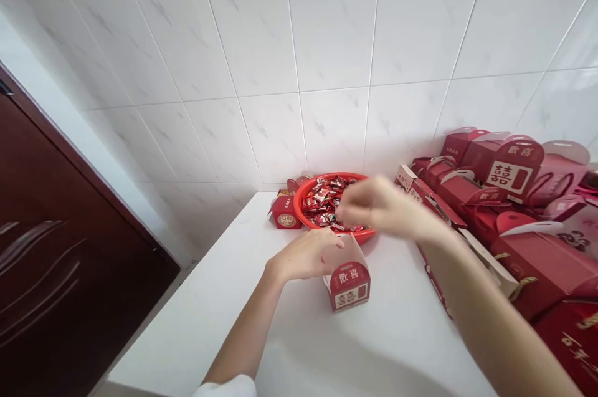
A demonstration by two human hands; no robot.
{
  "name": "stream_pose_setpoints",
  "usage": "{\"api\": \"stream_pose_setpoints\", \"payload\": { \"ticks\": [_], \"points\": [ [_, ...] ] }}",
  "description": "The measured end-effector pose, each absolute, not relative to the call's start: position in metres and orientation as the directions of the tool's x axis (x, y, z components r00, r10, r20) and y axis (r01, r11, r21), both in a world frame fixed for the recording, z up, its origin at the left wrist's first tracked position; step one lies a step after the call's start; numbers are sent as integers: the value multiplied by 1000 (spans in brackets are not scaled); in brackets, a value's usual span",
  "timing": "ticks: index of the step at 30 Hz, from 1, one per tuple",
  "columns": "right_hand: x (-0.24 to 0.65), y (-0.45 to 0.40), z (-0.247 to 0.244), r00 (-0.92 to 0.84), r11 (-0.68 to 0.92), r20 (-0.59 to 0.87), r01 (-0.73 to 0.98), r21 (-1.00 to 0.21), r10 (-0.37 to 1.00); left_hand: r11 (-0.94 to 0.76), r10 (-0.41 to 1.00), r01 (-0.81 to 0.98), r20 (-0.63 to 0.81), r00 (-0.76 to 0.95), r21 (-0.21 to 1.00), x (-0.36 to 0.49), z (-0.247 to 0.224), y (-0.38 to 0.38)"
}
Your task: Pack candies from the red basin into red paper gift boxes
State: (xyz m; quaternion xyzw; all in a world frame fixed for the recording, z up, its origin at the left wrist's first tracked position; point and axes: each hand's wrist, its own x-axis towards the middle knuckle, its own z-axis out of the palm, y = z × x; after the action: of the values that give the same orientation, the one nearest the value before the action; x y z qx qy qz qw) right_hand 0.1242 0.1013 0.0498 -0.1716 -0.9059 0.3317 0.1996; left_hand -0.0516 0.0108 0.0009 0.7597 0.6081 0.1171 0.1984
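A small red gift box (351,288) with white lettering stands on the white table, its top flaps raised. My left hand (311,253) is at the box's far left side, its fingers round the flap edge. Behind the box, a red basin (299,205) holds many wrapped candies (322,197). Over the right part of the basin is my right hand (367,202), blurred, with its fingers bent together; whatever they hold, if anything, cannot be made out.
Many red and pink gift boxes (537,253) are piled along the right side. Another small red box (286,213) stands left of the basin. A tiled wall (261,42) rises behind the white table (224,297); a dark red door (60,247) is at left.
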Motion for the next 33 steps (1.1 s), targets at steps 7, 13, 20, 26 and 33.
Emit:
{"api": "stream_pose_setpoints", "payload": {
  "ticks": [7,13,20,26,33],
  "points": [
    [104,72,-1,-831,798,1,533,-281,556,-123,976,894,-111,188,431,-59,-5,12],
    [129,64,-14,-790,736,1,571,-365,613,26,959,836,-250,134,547,-62,-4,6],
    [156,49,-41,-811,725,65,481,-493,582,44,937,826,-310,161,563,-61,4,1],
    [167,51,-60,-782,623,91,415,-664,617,27,935,851,-314,164,525,-59,8,0],
    [173,58,-83,-678,434,101,342,-834,728,51,928,865,-344,144,499,-59,6,3]
  ]
}}
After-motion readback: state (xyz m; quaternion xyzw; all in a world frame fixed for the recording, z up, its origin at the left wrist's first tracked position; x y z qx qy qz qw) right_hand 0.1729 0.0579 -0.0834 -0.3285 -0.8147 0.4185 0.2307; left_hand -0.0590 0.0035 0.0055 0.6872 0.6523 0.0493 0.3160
